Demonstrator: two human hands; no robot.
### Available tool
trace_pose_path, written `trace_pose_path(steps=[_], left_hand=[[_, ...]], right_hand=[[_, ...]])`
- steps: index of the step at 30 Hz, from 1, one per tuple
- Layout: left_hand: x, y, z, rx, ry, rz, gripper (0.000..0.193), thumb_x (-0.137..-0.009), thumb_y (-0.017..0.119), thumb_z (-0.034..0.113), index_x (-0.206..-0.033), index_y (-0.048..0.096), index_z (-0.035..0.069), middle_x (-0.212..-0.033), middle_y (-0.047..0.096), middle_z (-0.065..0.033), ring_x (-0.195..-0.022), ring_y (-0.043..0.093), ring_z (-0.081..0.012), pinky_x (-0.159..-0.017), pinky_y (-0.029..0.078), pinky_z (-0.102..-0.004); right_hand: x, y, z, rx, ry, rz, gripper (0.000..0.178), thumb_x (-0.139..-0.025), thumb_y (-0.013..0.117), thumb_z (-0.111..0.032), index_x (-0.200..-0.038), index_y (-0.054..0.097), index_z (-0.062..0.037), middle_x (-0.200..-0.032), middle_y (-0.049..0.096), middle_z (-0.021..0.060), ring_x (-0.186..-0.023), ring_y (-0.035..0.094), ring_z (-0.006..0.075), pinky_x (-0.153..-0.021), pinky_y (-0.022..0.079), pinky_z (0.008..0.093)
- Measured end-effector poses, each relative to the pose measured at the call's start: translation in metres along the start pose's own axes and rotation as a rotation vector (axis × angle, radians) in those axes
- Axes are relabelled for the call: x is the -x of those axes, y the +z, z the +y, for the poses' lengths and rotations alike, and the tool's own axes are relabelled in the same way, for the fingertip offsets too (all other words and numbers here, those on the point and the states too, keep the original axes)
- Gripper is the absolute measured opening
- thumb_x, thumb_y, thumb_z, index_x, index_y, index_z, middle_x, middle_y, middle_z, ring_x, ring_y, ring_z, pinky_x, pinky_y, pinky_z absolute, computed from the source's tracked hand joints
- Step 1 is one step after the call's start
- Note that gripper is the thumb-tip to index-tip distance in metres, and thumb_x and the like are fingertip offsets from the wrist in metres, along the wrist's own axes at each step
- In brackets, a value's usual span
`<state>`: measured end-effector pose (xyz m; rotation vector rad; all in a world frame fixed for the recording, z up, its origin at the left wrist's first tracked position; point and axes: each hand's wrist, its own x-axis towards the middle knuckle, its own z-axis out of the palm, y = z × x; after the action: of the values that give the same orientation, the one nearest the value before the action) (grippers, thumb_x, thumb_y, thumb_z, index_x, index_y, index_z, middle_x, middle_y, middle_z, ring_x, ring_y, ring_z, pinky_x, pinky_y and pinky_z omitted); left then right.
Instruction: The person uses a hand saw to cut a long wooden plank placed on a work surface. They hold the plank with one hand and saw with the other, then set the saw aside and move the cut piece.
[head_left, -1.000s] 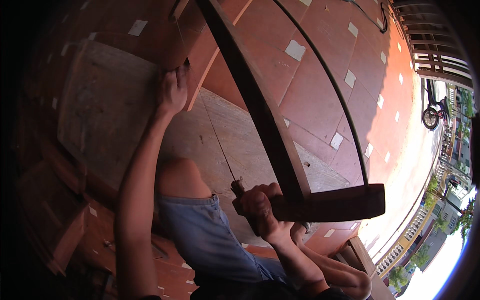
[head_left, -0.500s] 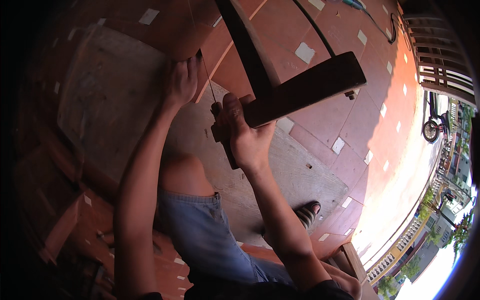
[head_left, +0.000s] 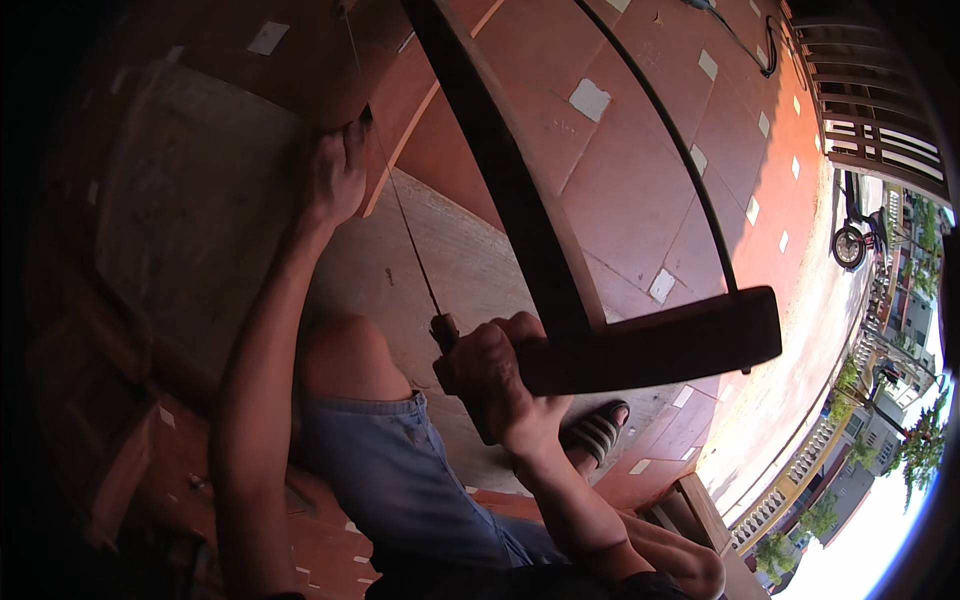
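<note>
A wooden frame saw (head_left: 660,345) slants across the middle, with a dark centre beam and a curved dark cord or rod along its far side. My right hand (head_left: 500,385) is closed round its near end, by the blade's handle. From there the thin blade (head_left: 408,222) runs up and away to a reddish-brown wooden board (head_left: 402,120). At the board's near end, beside the blade, my left hand (head_left: 337,180) grips the wood with bent fingers. Its fingertips are partly in shadow, and the saw's far end lies outside the picture.
Under the work lies a worn grey board (head_left: 215,170) on the red tiled floor (head_left: 640,230). My bent knee (head_left: 350,360) and sandalled foot (head_left: 600,430) are close to the saw. A cable (head_left: 765,55) lies at the far right, near a slatted wooden piece (head_left: 880,110). A motorbike (head_left: 852,240) stands outside.
My right hand has pulled the saw back toward me, baring more of its blade. My left hand stays on the board; the whole view has shifted slightly.
</note>
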<state>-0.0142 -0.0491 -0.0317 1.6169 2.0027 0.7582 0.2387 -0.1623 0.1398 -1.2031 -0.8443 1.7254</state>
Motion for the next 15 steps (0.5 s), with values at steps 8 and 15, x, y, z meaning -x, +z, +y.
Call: trace_pose_path(steps=[8,15], left_hand=[[-0.023,0.005,0.014,0.065,0.104,0.061,0.056,-0.114,0.032,0.039,-0.1,0.061,-0.006,-0.092,0.062,-0.0348,-0.093,0.061,-0.0534,-0.077,0.046,-0.0536],[-0.013,0.004,0.007,0.061,-0.02,-0.05,0.054,-0.114,0.033,0.036,-0.104,0.064,-0.007,-0.101,0.066,-0.0358,-0.1,0.062,-0.0547,-0.084,0.05,-0.0536]], right_hand=[[-0.067,0.028,0.011,-0.043,-0.054,0.137,0.031,-0.102,0.073,-0.015,-0.076,0.06,-0.0036,-0.059,0.058,-0.0003,-0.049,0.053,0.0077,-0.045,0.039,0.0264],[0.114,-0.042,-0.042,0.128,-0.023,-0.109,0.024,-0.112,0.054,-0.025,-0.096,0.048,-0.0077,-0.076,0.061,0.0085,-0.073,0.063,0.0207,-0.078,0.055,0.0403]])
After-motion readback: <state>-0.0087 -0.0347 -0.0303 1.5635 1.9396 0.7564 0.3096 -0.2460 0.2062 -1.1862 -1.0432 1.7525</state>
